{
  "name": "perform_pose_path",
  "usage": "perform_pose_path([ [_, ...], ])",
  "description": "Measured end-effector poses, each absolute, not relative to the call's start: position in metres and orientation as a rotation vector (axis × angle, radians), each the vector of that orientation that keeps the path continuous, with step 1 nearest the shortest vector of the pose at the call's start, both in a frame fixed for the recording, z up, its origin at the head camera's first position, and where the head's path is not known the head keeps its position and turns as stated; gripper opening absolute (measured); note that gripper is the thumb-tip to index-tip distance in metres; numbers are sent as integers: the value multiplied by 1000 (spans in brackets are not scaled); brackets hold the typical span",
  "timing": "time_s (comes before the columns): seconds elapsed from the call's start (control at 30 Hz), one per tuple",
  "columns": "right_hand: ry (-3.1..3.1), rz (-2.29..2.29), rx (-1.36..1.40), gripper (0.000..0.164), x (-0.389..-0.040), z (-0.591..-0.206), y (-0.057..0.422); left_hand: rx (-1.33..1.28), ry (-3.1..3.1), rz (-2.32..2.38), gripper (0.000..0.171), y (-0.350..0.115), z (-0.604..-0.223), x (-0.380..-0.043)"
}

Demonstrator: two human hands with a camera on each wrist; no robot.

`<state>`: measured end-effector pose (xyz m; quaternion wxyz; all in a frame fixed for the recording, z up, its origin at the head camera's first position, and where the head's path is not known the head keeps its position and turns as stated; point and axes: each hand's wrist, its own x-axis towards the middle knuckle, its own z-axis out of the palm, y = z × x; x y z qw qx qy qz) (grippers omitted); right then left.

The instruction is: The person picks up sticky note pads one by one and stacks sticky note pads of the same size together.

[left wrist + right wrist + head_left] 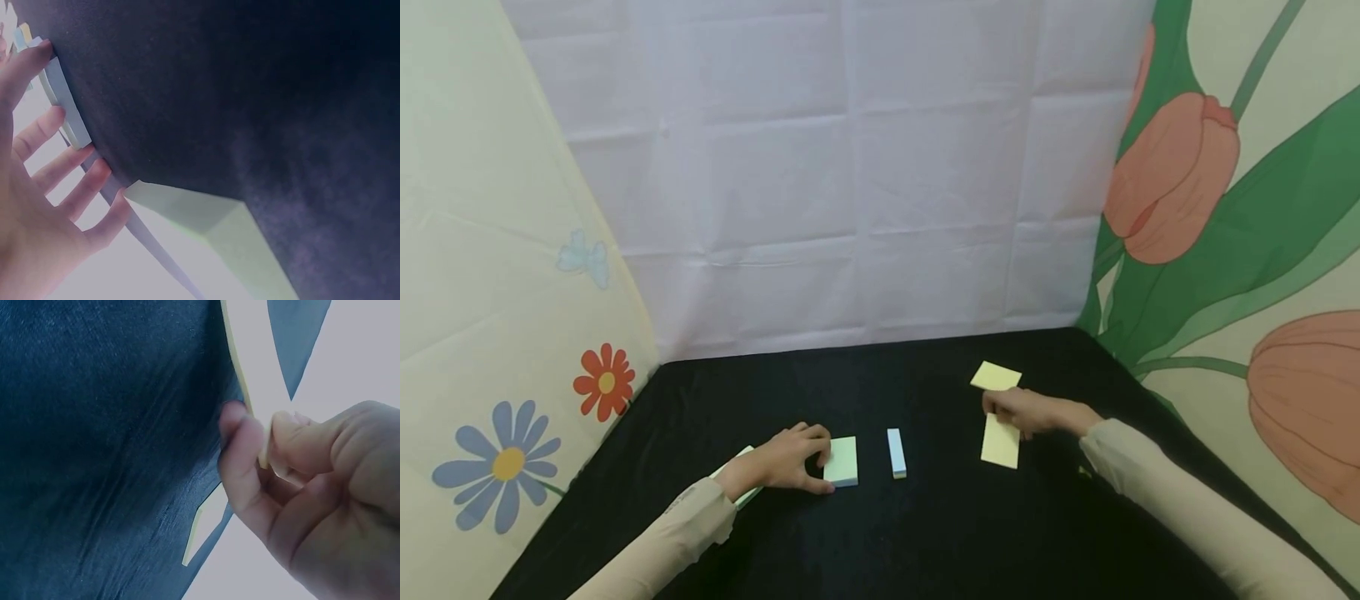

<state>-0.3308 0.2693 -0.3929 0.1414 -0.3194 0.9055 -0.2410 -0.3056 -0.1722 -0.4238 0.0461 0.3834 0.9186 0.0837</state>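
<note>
Fingertips and thumb of my left hand (790,458) sit at the left edge of a pale green sticky note pad (842,461) with a bluish side. In the left wrist view the fingers of this hand are spread along that pad (65,103). Another pale green pad (237,244) lies under the left forearm, mostly hidden from the head view. My right hand (1026,410) pinches a thin yellow sticky note pad (1001,442) between thumb and fingers. Just behind it lies a second yellow pad (996,376); its nearer end is covered by the right hand.
Between the hands a narrow light blue block of notes (897,452) lies on the black tablecloth (880,542). A white creased cloth (865,183) hangs at the back. Flower-printed cloths flank the table, with daisies (508,464) left and tulips (1180,175) right.
</note>
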Motion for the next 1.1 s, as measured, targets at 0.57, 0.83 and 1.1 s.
perform_pose_path([
  [0.57,2525,-846,-1084,34,-339,-392,265,1158,2802,269,40,-171,-424,-306],
  [0.83,2518,-917,-1125,24,-341,-397,260,1155,2802,280,41,-172,-423,-306],
  [1.1,2531,-946,-1148,24,-345,-406,253,1130,2801,279,40,-172,-424,-306],
])
